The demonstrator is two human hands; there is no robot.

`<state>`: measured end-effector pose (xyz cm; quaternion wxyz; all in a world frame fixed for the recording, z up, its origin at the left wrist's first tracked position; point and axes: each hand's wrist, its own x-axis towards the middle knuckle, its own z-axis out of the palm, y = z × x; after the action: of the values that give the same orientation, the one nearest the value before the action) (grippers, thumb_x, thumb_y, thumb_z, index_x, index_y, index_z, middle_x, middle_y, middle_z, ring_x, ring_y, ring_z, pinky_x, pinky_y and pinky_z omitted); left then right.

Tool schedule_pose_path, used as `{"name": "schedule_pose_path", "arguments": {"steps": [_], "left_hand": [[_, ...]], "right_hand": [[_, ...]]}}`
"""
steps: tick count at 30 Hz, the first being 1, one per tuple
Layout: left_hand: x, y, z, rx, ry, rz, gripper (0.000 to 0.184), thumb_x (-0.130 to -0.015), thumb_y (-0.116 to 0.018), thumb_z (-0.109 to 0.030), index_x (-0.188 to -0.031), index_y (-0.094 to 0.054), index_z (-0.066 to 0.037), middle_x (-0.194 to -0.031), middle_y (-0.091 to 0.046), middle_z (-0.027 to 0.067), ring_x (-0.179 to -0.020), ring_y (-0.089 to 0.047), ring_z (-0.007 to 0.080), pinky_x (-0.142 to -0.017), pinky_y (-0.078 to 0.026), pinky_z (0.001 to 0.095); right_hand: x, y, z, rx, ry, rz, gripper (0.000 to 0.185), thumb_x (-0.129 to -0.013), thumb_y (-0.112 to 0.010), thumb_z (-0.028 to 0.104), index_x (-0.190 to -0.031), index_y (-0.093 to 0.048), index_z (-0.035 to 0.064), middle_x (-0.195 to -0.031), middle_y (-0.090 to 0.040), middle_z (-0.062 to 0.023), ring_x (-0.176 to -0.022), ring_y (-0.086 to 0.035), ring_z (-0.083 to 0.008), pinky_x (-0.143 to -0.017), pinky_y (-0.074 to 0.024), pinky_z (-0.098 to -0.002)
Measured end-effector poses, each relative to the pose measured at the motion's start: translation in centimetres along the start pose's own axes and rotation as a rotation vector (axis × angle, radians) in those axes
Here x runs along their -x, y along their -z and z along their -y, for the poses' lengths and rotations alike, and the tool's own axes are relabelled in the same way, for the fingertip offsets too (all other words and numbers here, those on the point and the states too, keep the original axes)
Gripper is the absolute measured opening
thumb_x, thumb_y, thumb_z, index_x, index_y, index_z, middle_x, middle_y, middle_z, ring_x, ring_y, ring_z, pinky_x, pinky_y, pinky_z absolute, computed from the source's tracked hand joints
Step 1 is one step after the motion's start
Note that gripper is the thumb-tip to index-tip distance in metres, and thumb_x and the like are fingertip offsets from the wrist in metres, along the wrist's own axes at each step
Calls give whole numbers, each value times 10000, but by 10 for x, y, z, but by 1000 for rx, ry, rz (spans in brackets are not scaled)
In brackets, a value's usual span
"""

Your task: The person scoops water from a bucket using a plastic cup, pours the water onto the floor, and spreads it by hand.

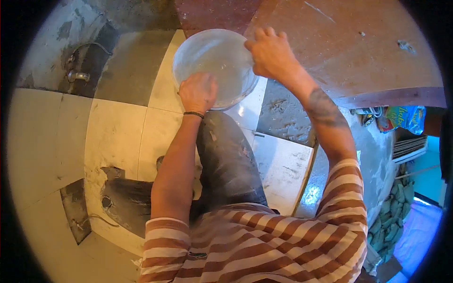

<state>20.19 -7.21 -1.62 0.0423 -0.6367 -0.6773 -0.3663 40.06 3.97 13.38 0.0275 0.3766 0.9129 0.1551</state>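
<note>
A round, whitish bucket (226,61) with a cloudy grey inside stands at the top centre, beyond my knee. My left hand (198,92) is closed at its near left rim. On the opposite side, my right hand (272,51) is closed at the upper right rim, with its fingers curled. Both fists appear to grip the bucket's edge. My dark, dusty trouser leg (229,155) reaches up to the near side of the bucket.
Pale tiles (115,127) lie around my legs. A loose-edged white tile (283,167) borders wet grey mortar (283,111). A reddish-brown board (349,47) is at the upper right. Colourful packets (406,119) and stacked sacks (391,214) are at the right. Pipe fittings (79,76) are upper left.
</note>
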Motion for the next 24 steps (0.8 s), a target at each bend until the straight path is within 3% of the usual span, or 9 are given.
{"name": "schedule_pose_path", "arguments": {"steps": [4,7,8,9,11,15,17,21,24], "left_hand": [[0,0,2,-34,16,41,161,-885,-653,-277,-921,-729,-140,-897,-737,77,-839,-684,319,-757,-504,456],[2,0,0,14,13,-2,167,-887,-649,-279,-919,-731,-137,-895,-738,79,-838,-687,321,-759,-509,459],[-3,7,-6,-59,43,87,172,-888,-647,-282,-920,-733,-136,-899,-740,80,-838,-689,322,-761,-511,461],[-5,10,-11,-130,71,177,177,-890,-645,-285,-921,-735,-135,-903,-743,81,-839,-691,322,-762,-513,462],[-3,8,-9,-70,56,136,185,-893,-641,-291,-925,-736,-136,-911,-746,80,-843,-692,322,-763,-513,461],[-3,8,-9,-27,25,82,182,-901,-638,-286,-930,-738,-136,-927,-751,80,-845,-691,321,-761,-513,456],[-3,5,-9,-23,14,52,161,-884,-660,-279,-906,-736,-140,-903,-743,79,-825,-689,317,-754,-508,460],[-2,2,-5,3,-27,-17,118,-861,-696,-258,-865,-724,-144,-851,-732,72,-781,-682,309,-734,-502,454],[0,-1,-1,10,-34,-42,101,-854,-705,-242,-858,-720,-143,-839,-730,74,-776,-683,307,-723,-501,449]], "right_hand": [[-20,16,1,73,-25,-14,541,-730,-711,148,-1270,-698,177,-1229,-636,-132,-1186,-581,-363,-915,-494,-562],[17,14,-21,-71,-91,-171,566,-727,-701,121,-1291,-673,155,-1245,-626,-143,-1189,-584,-380,-919,-501,-562],[37,2,-32,-118,-146,-196,593,-724,-696,99,-1312,-652,156,-1253,-622,-153,-1188,-584,-396,-927,-505,-556],[57,-12,-43,-163,-201,-220,620,-721,-690,78,-1334,-632,157,-1261,-617,-162,-1187,-585,-412,-935,-510,-550],[101,-64,-59,-297,-362,14,555,-796,-653,85,-1339,-598,179,-1265,-611,-171,-1221,-579,-408,-968,-486,-602],[190,-240,-58,-429,-496,467,529,-839,-652,84,-1351,-578,192,-1286,-597,-161,-1243,-572,-402,-983,-488,-596],[216,-282,-38,-323,-539,503,473,-883,-629,93,-1342,-587,201,-1321,-582,-156,-1308,-532,-390,-1019,-466,-600],[247,-341,5,-181,-552,394,479,-851,-670,108,-1314,-598,207,-1345,-561,-123,-1326,-512,-363,-1029,-469,-574],[254,-349,50,-144,-437,355,472,-850,-670,106,-1307,-620,215,-1359,-561,-106,-1347,-482,-364,-1056,-446,-560]]}}
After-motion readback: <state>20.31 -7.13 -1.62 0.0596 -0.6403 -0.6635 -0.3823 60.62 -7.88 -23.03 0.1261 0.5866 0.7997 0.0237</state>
